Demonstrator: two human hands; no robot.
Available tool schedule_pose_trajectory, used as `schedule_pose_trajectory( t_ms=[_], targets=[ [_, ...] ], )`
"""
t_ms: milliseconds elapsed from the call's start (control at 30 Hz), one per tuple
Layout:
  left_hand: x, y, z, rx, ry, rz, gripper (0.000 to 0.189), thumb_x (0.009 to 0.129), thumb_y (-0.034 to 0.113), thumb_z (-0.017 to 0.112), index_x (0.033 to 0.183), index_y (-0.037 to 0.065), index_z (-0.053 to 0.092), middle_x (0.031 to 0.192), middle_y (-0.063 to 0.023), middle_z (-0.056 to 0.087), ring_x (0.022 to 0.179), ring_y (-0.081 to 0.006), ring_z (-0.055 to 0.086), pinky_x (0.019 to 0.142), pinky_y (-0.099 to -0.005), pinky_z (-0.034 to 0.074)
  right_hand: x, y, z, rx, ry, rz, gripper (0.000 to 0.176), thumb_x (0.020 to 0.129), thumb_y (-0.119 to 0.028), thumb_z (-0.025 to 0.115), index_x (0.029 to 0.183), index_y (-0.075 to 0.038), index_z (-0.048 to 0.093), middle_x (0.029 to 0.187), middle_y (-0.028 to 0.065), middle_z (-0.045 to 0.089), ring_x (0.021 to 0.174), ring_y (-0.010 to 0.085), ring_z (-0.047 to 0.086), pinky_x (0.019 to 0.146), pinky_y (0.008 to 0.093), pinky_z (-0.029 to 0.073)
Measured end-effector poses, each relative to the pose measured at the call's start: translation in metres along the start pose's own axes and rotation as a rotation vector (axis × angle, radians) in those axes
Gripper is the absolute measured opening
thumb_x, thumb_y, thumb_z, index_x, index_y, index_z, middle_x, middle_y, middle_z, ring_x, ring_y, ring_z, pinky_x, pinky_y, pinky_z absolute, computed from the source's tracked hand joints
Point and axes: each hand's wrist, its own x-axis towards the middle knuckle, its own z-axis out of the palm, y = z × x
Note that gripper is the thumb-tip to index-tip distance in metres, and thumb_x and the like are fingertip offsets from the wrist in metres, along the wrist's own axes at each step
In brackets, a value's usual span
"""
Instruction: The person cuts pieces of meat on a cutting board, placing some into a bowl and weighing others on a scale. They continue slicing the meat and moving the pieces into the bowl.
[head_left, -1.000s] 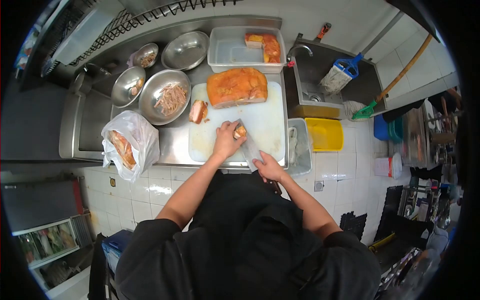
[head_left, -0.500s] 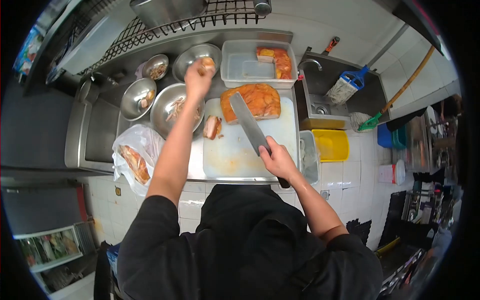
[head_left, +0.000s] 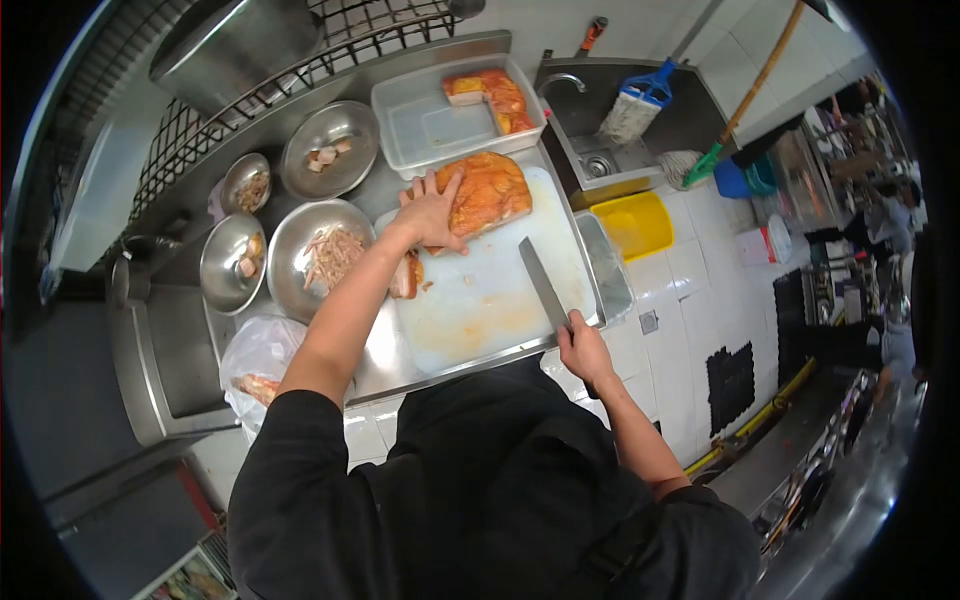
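My left hand (head_left: 432, 215) lies over the left end of a large slab of orange-brown cooked pork (head_left: 488, 197), its fingers spread on the meat. A white cutting board (head_left: 480, 310) lies under the slab. In my right hand (head_left: 585, 353) is the handle of a long-bladed kitchen knife (head_left: 542, 285). Its blade points up and left over the board's right part, apart from the meat. A smaller cut piece of pork (head_left: 404, 277) sits at the board's left edge, partly hidden by my left wrist.
Left of the board stand metal bowls: one with shredded meat (head_left: 333, 258), another with cut chunks (head_left: 328, 157). Behind it, a plastic container (head_left: 425, 128) holds more pork. A sink (head_left: 598, 165) and yellow tub (head_left: 636, 224) are right; a plastic bag (head_left: 262, 350) sits left.
My left hand has left the back bowl, where meat chunks now lie, and come down onto the pork slab. The knife has moved off the slab toward the board's right side. The view has turned.
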Motion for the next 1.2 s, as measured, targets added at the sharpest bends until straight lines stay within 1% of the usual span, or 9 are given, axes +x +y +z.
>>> schedule_pose_trajectory(
  t_ms=[300,367,500,600,700,767,900,1033,1200],
  targets=[
    [-0.004,0.008,0.004,0.013,0.046,-0.013,0.142,0.054,0.065,0.084,0.165,0.015,0.009,0.156,-0.0367,0.026,0.14,-0.05,0.035,0.111,-0.0617,0.031,-0.01,0.021,-0.001,0.284,0.121,0.198,0.026,0.094,-0.013,0.057,0.112,0.005,0.05,0.089,0.0348,0.066,0.087,0.0515,0.066,0.078,0.0522,0.052],
    [-0.028,0.045,0.016,-0.082,0.081,-0.114,0.139,0.06,0.068,0.081,0.164,0.012,0.009,0.154,-0.0379,0.029,0.137,-0.0512,0.039,0.109,-0.0589,0.035,-0.009,0.034,0.0,0.394,0.135,0.138,0.022,0.096,-0.011,0.055,0.112,0.003,0.049,0.066,0.0127,0.059,0.048,0.0187,0.057,0.045,0.0362,0.046],
    [-0.076,0.094,0.067,-0.501,0.116,-0.253,0.124,0.078,0.074,0.071,0.162,0.005,0.011,0.148,-0.0374,0.038,0.128,-0.0499,0.052,0.105,-0.0525,0.045,-0.006,0.049,-0.019,0.356,0.072,0.152,0.03,0.094,-0.012,0.055,0.119,0.004,0.05,0.084,0.0264,0.068,0.074,0.037,0.07,0.069,0.0466,0.054],
    [-0.102,0.118,0.073,-0.704,-0.327,-0.135,0.106,0.082,0.055,0.078,0.161,0.009,0.023,0.147,-0.0314,0.045,0.122,-0.0451,0.059,0.101,-0.0483,0.049,-0.005,0.049,-0.046,0.457,-0.082,0.177,0.03,0.096,-0.011,0.049,0.124,-0.001,0.045,0.067,0.0142,0.058,0.047,0.0208,0.058,0.045,0.0387,0.047],
    [-0.087,0.138,0.062,-0.277,-0.101,0.13,0.101,0.075,0.039,0.085,0.158,0.016,0.033,0.153,-0.023,0.042,0.131,-0.037,0.054,0.106,-0.0509,0.044,-0.001,0.066,-0.062,0.657,-0.164,0.163,0.029,0.096,-0.011,0.049,0.124,-0.001,0.045,0.066,0.0142,0.058,0.045,0.0221,0.057,0.043,0.0392,0.046],
    [-0.075,0.163,0.027,0.339,0.17,0.615,0.115,0.061,0.036,0.092,0.158,0.024,0.033,0.153,-0.0181,0.043,0.138,-0.0357,0.045,0.111,-0.0548,0.036,0.003,0.072,-0.064,0.642,-0.16,0.128,0.031,0.096,-0.012,0.048,0.126,-0.001,0.045,0.067,0.014,0.058,0.042,0.0197,0.054,0.039,0.0376,0.044],
    [-0.061,0.184,0.032,0.477,0.002,0.625,0.125,0.051,0.044,0.094,0.158,0.024,0.032,0.15,-0.0179,0.043,0.14,-0.039,0.037,0.111,-0.0591,0.03,0.009,0.081,-0.061,0.433,-0.144,0.056,0.039,0.095,-0.013,0.048,0.131,0.001,0.045,0.076,0.0235,0.063,0.06,0.0365,0.064,0.06,0.0479,0.052],
    [-0.078,0.168,0.053,0.432,0.122,0.418,0.137,0.045,0.056,0.09,0.161,0.025,0.025,0.144,-0.0258,0.042,0.133,-0.0465,0.04,0.104,-0.0605,0.032,-0.003,0.072,-0.074,0.311,-0.071,-0.023,0.042,0.093,-0.012,0.047,0.132,0.004,0.046,0.088,0.0352,0.066,0.09,0.0554,0.064,0.087,0.0567,0.048],
    [-0.109,0.155,0.079,0.066,0.177,-0.282,0.138,0.048,0.071,0.086,0.161,0.022,0.024,0.142,-0.0341,0.04,0.133,-0.0496,0.038,0.104,-0.062,0.031,-0.008,0.059,-0.071,0.243,-0.008,-0.169,0.033,0.096,-0.012,0.049,0.123,0.007,0.047,0.088,0.0365,0.065,0.09,0.055,0.064,0.082,0.0602,0.048]
  ],
)
